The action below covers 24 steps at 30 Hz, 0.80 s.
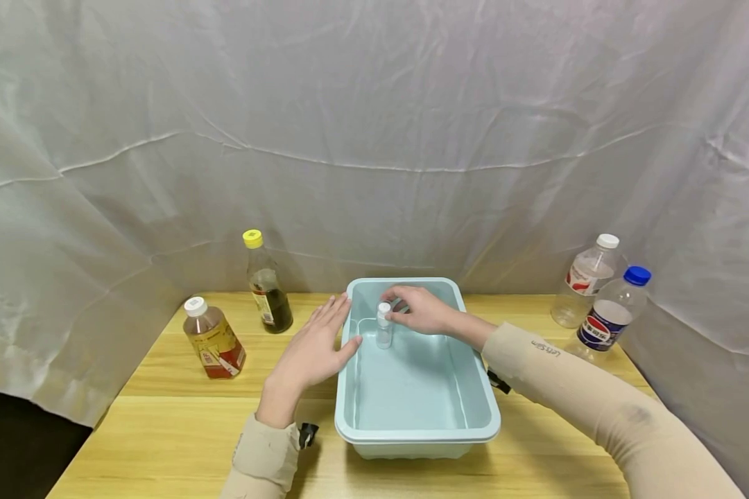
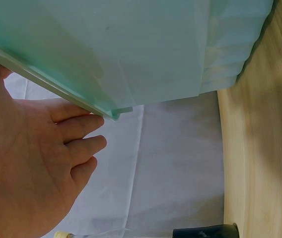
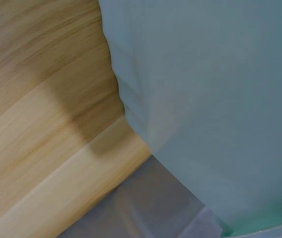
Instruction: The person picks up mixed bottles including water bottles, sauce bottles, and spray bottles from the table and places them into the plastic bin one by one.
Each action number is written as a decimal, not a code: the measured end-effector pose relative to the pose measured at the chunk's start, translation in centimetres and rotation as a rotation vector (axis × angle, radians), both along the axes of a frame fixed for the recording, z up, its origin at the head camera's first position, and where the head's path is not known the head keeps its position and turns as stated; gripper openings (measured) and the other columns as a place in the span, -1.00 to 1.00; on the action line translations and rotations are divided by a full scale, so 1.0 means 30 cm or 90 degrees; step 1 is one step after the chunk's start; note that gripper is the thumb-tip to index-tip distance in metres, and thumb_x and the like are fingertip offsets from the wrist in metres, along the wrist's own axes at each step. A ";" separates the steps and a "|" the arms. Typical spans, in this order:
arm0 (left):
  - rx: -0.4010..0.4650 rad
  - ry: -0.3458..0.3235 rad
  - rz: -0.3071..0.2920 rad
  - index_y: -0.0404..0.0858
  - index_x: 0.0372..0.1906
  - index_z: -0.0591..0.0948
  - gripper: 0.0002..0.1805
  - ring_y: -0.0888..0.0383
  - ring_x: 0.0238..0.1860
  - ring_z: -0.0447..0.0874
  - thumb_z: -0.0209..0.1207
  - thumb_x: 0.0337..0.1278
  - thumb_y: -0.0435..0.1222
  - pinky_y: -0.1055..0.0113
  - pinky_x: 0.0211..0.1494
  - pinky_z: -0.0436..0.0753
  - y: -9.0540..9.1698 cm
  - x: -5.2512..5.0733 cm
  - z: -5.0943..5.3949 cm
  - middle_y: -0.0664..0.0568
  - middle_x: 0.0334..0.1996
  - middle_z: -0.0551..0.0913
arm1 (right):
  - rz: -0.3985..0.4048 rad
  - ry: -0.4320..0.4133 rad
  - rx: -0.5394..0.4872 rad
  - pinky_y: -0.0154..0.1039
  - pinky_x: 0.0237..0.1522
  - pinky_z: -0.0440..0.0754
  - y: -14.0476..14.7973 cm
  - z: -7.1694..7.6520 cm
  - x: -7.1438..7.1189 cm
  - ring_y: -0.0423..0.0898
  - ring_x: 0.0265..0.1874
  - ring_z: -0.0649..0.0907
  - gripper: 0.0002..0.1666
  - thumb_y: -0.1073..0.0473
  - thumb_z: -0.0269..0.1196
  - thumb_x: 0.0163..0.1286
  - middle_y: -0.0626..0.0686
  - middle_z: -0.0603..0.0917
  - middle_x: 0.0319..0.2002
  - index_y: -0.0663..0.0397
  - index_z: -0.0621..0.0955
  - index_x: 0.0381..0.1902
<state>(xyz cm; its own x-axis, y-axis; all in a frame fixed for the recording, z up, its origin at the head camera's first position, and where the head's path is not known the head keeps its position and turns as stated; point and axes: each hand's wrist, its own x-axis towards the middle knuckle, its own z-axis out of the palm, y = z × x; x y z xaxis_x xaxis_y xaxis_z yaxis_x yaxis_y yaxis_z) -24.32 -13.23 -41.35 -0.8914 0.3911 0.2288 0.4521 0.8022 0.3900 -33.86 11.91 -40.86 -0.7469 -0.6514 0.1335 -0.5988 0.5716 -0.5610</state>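
head: a small bottle (image 1: 383, 335) is pinched near its top by the right hand (image 1: 421, 310) inside the tub (image 1: 418, 436); release seems not yet done, and 4 larger bottles (image 1: 215, 343) (image 1: 268, 298) (image 1: 589, 274) (image 1: 605, 326) are seen outside. left wrist: the left hand (image 2: 36, 148) is laid straight-fingered against the tub. right wrist: no fingers are shown.

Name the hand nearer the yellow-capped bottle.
Left. The left hand is at the tub's left rim, right of the yellow-capped bottle; the right hand is farther right, at the small bottle inside.

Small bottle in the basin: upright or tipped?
Upright: the head view shows the bottle with its white cap directly above its clear body.
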 end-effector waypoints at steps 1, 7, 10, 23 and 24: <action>0.001 0.001 -0.001 -0.34 0.64 0.14 -0.14 -0.12 0.66 -0.05 0.05 0.51 0.08 -0.03 0.69 -0.01 0.000 0.000 0.001 -0.08 0.67 0.01 | 0.000 0.001 0.001 -0.19 0.05 0.77 0.001 0.002 0.001 0.07 0.05 0.75 -0.56 0.23 0.31 0.50 0.17 0.67 0.20 0.24 0.58 0.27; 0.002 0.005 -0.004 -0.36 0.63 0.15 -0.15 -0.15 0.66 -0.03 0.07 0.51 0.07 -0.06 0.69 0.02 0.001 -0.001 -0.001 -0.11 0.66 0.02 | -0.008 0.011 0.015 -0.13 0.09 0.76 0.004 0.013 0.006 0.10 0.09 0.74 -0.48 0.19 0.30 0.52 0.19 0.63 0.28 0.24 0.53 0.36; -0.004 0.002 -0.004 -0.35 0.63 0.14 -0.14 -0.15 0.66 -0.03 0.04 0.52 0.09 -0.03 0.69 0.00 0.001 0.001 0.001 -0.10 0.66 0.01 | -0.017 0.011 0.016 -0.13 0.09 0.76 0.006 0.018 0.011 0.09 0.10 0.73 -0.45 0.16 0.30 0.53 0.17 0.62 0.30 0.21 0.52 0.39; -0.003 0.005 0.000 -0.35 0.64 0.14 -0.14 -0.11 0.67 -0.07 0.06 0.51 0.08 -0.06 0.68 0.03 0.002 -0.005 -0.008 -0.09 0.67 0.00 | -0.044 -0.011 -0.079 0.06 0.17 0.72 0.054 0.061 0.071 0.19 0.20 0.67 -0.36 0.11 0.32 0.51 0.17 0.56 0.38 0.17 0.47 0.46; -0.001 0.007 0.001 -0.35 0.64 0.14 -0.14 -0.11 0.67 -0.07 0.06 0.51 0.08 -0.07 0.68 0.04 0.002 -0.005 -0.009 -0.09 0.67 0.00 | -0.046 -0.010 -0.085 0.06 0.17 0.72 0.057 0.063 0.075 0.19 0.21 0.67 -0.36 0.11 0.32 0.51 0.16 0.55 0.39 0.17 0.47 0.46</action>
<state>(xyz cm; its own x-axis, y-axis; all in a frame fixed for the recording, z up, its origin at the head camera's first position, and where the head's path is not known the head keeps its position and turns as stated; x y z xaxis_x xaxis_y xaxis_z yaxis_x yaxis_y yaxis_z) -24.47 -13.17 -41.61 -0.8895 0.3905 0.2374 0.4551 0.8037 0.3833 -31.63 13.63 -38.97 -0.7943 -0.5727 0.2027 -0.5486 0.5328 -0.6444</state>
